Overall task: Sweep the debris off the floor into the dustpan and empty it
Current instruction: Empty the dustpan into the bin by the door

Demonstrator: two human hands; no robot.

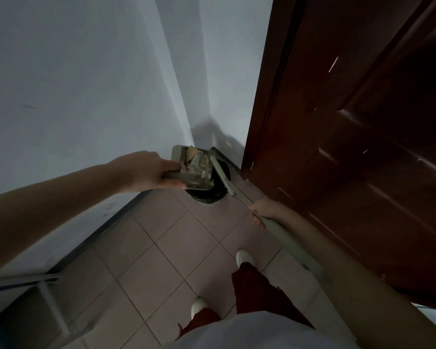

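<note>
Left hand [153, 172] grips the dustpan [178, 152] (debris [199, 164] inside) over the bin [207, 196]; right hand [264, 209] grips the broom [285, 235].

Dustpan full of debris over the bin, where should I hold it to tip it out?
By the dustpan handle, from the left, where the left hand grips it: the handle sticks out clear of the debris, and the broom held by the right hand crowds the other side.

Single head-worn wide-angle view, looking steeply down and forward, tiled floor [181, 248] corner close ahead
</note>
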